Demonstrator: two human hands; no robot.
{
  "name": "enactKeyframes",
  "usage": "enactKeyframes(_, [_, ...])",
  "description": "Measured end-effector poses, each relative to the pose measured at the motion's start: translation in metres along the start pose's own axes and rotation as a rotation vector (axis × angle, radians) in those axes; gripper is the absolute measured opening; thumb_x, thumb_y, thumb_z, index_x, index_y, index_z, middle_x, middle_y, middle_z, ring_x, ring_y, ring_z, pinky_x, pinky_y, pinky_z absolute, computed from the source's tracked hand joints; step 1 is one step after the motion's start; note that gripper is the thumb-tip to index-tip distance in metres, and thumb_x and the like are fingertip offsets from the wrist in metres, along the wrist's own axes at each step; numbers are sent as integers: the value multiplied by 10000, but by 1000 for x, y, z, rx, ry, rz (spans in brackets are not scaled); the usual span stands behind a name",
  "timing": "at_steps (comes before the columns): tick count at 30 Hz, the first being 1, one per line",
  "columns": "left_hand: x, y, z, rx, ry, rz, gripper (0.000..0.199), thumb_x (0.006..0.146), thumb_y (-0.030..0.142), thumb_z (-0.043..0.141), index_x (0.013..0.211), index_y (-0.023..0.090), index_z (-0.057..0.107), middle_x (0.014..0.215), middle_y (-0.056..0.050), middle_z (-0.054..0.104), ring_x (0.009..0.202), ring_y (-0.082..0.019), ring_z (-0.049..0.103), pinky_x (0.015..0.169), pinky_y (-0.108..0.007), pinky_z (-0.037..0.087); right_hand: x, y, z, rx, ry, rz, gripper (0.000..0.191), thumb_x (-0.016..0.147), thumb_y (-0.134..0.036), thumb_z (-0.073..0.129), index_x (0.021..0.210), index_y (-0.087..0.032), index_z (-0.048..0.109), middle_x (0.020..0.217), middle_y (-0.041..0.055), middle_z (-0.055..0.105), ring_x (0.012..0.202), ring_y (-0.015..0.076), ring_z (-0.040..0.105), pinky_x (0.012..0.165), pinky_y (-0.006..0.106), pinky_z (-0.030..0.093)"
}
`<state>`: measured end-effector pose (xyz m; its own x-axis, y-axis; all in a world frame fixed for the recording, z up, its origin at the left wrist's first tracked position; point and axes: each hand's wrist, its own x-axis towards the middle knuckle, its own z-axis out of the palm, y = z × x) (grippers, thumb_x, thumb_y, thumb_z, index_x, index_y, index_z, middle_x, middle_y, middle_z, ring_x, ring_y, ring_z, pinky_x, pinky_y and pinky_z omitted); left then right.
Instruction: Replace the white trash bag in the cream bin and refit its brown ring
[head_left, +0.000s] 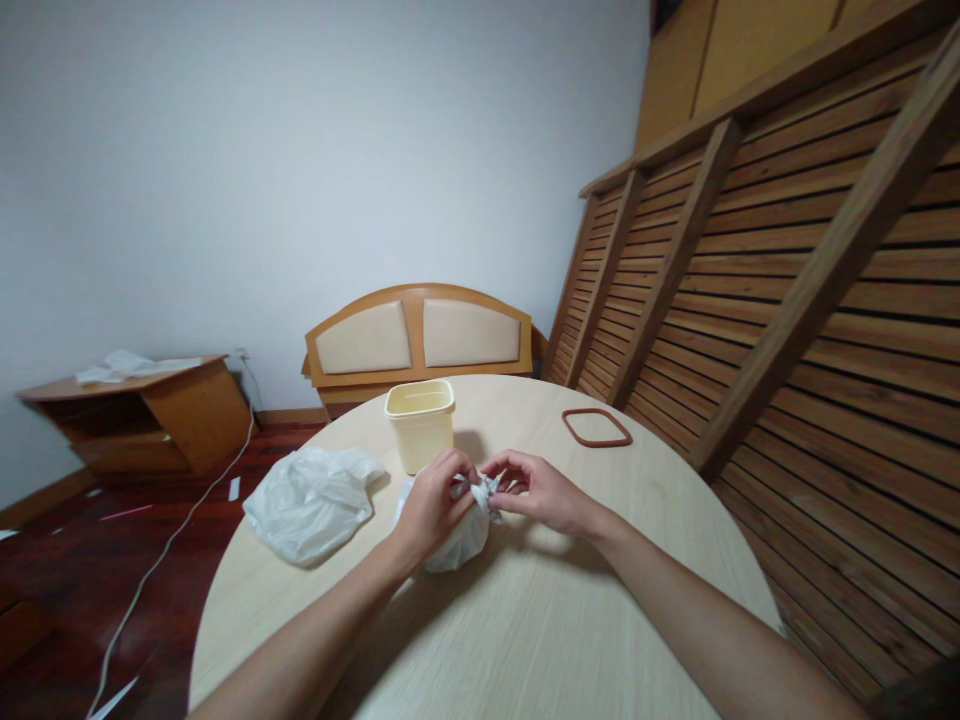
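Both my hands are at the gathered, twisted neck of a white plastic bag (459, 548), whose rounded body rests on the table in front of me. My left hand (437, 503) pinches the neck from the left and hides part of the bag. From the right, my right hand (536, 488) holds the bag's crumpled end between thumb and fingers. Just beyond my left hand stands an uncovered, pale yellow plastic bin (421, 430). What fills the bag, if anything, cannot be made out.
The round pale table (570, 620) also holds a crumpled white plastic bag (311, 505) at left and a brown rounded-square ring (597, 428) at far right. Behind are a headboard (416, 335), a slatted wooden frame (750, 330) and a low cabinet (180, 420). A cable (176, 535) crosses the floor.
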<state>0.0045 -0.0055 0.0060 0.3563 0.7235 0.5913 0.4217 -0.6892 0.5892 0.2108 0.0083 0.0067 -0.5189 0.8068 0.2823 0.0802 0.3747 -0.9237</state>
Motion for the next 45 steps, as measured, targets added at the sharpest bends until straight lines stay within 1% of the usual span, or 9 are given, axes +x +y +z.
enactKeyframes(8, [0,2,1,0,-43,0,123,887,288,635,844,206,555,889,-32,637,815,-172,590,732,-271,471,0,3,0,-56,21,34,284,740,-362,811,912,-160,707,895,56,730,809,175,669,744,310,523])
enactKeyframes(13, [0,8,0,-2,-50,-17,84,880,274,630,881,202,588,901,-41,672,822,-178,622,749,-284,495,0,0,-2,-92,42,40,271,732,-392,817,818,-157,713,804,44,722,754,168,648,717,303,499])
enactKeyframes(19, [0,13,-1,-57,-105,-38,137,902,334,626,920,206,583,1059,-83,721,962,-213,664,877,-331,507,-1,-7,-1,-78,26,25,305,744,-445,807,770,-161,699,750,22,683,699,149,605,669,279,462])
enactKeyframes(23, [2,10,0,-80,-99,-129,263,883,446,663,855,200,577,910,-59,714,851,-197,662,782,-298,505,-2,-9,1,-29,9,17,297,764,-449,785,759,-168,685,727,5,650,688,141,576,664,273,442])
enactKeyframes(27, [3,9,-3,-146,-135,-137,325,896,494,630,818,186,560,819,-31,666,778,-166,617,713,-266,470,1,-10,0,89,11,30,336,720,-473,814,742,-168,673,708,-8,639,686,136,566,687,278,438])
enactKeyframes(34, [3,11,-4,-159,-172,-117,306,908,465,607,803,187,532,828,-18,646,769,-153,580,691,-258,442,7,-7,-1,197,87,68,436,623,-534,863,715,-163,653,645,-25,609,627,126,551,645,280,446])
enactKeyframes(38, [1,11,-4,-39,-185,-126,288,943,477,547,894,194,552,843,-19,642,772,-165,580,716,-281,461,8,-4,1,177,157,58,449,645,-547,850,748,-162,642,688,-14,625,637,124,561,636,275,453])
enactKeyframes(41, [0,7,-8,8,-217,-82,299,916,428,604,1103,196,574,1040,-77,687,943,-217,637,852,-343,502,10,-2,0,144,211,40,452,666,-563,829,760,-163,639,706,-11,623,650,126,563,642,278,461])
enactKeyframes(45, [-1,-4,-14,103,-251,-21,654,818,409,729,1391,206,489,1361,-152,609,1235,-315,579,1062,-476,441,12,3,-6,83,298,25,448,692,-581,795,781,-170,644,719,-11,623,653,129,559,632,276,465])
